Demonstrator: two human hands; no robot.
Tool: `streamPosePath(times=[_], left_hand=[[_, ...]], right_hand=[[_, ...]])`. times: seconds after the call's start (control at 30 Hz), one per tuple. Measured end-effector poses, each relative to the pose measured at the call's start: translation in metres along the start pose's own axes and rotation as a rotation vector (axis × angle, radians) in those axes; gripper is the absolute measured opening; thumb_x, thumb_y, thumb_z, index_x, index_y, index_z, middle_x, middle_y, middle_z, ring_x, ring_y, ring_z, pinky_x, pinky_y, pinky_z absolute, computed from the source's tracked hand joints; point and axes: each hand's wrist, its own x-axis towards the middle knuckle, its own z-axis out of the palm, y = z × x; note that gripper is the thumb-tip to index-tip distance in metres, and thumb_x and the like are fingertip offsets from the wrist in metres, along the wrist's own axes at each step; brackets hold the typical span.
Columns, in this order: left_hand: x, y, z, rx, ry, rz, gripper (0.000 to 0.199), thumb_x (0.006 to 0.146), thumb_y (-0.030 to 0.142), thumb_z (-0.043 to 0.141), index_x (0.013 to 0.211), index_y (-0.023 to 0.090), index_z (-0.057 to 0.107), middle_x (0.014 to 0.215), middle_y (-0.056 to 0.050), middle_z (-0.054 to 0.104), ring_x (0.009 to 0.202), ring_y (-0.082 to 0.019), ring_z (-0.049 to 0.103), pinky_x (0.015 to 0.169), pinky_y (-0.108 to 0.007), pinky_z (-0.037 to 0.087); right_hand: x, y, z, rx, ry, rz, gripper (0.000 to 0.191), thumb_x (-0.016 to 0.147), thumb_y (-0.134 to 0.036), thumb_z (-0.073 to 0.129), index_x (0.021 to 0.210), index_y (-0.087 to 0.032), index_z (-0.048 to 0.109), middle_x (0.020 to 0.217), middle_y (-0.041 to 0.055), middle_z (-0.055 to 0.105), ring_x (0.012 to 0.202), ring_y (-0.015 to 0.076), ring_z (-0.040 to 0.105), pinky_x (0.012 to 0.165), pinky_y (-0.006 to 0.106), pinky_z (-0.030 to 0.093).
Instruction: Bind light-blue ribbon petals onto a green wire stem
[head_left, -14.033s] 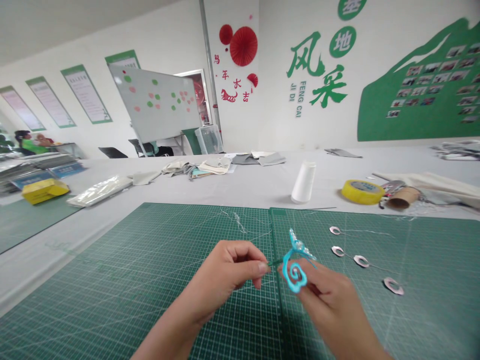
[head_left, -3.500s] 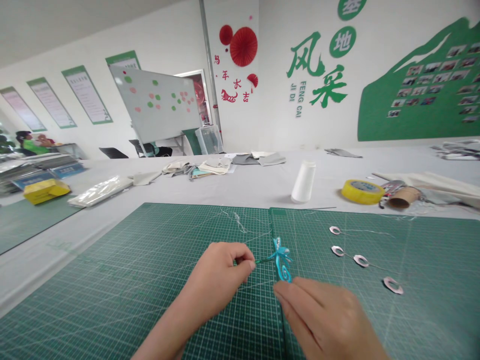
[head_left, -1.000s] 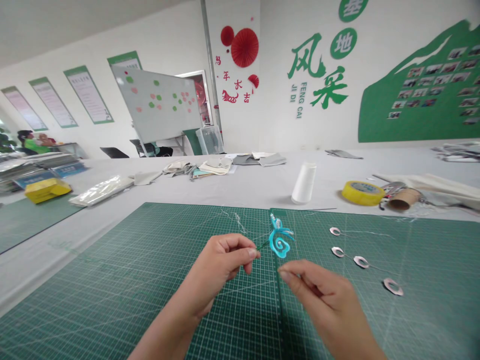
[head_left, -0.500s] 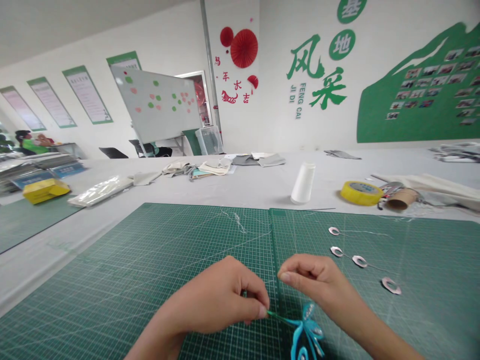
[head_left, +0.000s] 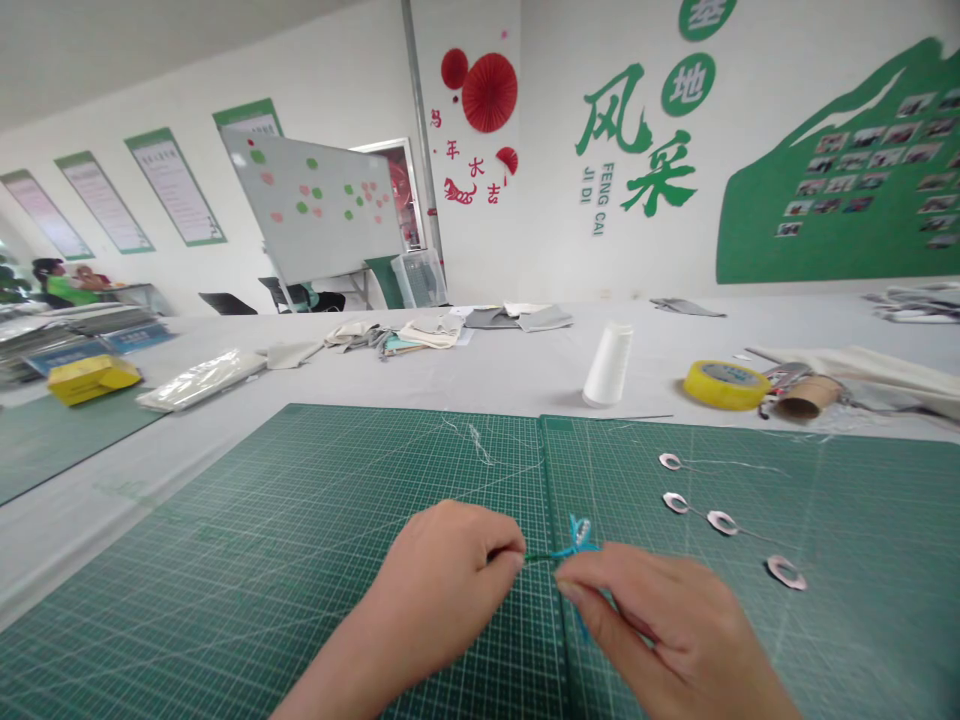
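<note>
Two cutting mats [head_left: 225, 520] are lying side by side along the near part of a long table [head_left: 465, 380]. A left hand [head_left: 442, 580] and a right hand [head_left: 667, 620] are meeting over the seam between the mats, with a small ornament [head_left: 577, 545] between them. Four small rings [head_left: 675, 503] are lying on the right mat, right of the hands. Past the mats' far edge, a thread spool [head_left: 607, 365] is standing, with a tape roll [head_left: 724, 385] and a cardboard tube [head_left: 808, 396] to its right. Folded cloth pieces [head_left: 420, 335] are lying further back, and a box [head_left: 94, 380] is sitting toward the table's left end.

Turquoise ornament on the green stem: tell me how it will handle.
Probably light: the left hand pinches only the thin green stem of the turquoise ornament. The stem may bend easily; the looped strands could deform if squeezed.
</note>
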Motion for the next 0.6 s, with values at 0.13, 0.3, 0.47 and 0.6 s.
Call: streamPosePath(times=[0.13,0.3,0.47,0.6], left_hand=[[0.001,-0.006,-0.001,-0.15,0.049,-0.058,0.022,0.083,0.019,0.048,0.066,0.019,0.061,0.059,0.003,0.054,0.057,-0.013,0.046,0.055,-0.025,0.028],[0.006,-0.012,-0.002,-0.392,0.051,-0.129,0.018,0.084,0.024,0.05,0.071,0.018,0.062,0.059,0.004,0.051,0.058,-0.012,0.045,0.055,-0.025,0.031],[0.011,-0.01,-0.006,-0.643,-0.001,-0.154,0.015,0.081,0.025,0.055,0.082,0.015,0.067,0.064,0.003,0.054,0.06,-0.012,0.047,0.06,-0.025,0.036],[0.011,-0.008,-0.008,-0.793,-0.066,-0.205,0.015,0.081,0.025,0.055,0.086,0.015,0.065,0.06,0.005,0.05,0.052,-0.009,0.038,0.051,-0.023,0.028]], right_hand=[[-0.005,0.0,0.006,-0.072,0.043,-0.076,0.023,0.094,-0.012,0.046,0.085,-0.019,0.066,0.06,-0.0017,0.06,0.051,0.0132,0.056,0.051,0.027,0.039],[-0.008,0.002,0.01,-0.244,0.012,-0.157,0.022,0.092,-0.01,0.048,0.084,-0.015,0.068,0.058,0.0007,0.059,0.048,0.0148,0.054,0.047,0.03,0.036],[-0.009,0.007,0.011,-0.355,0.042,-0.196,0.023,0.092,-0.008,0.047,0.087,-0.015,0.068,0.058,0.0008,0.06,0.049,0.0154,0.054,0.048,0.031,0.035],[-0.006,0.014,0.015,-0.358,0.068,-0.17,0.027,0.092,-0.009,0.045,0.075,-0.016,0.065,0.056,0.0001,0.056,0.048,0.0144,0.051,0.049,0.03,0.032]])
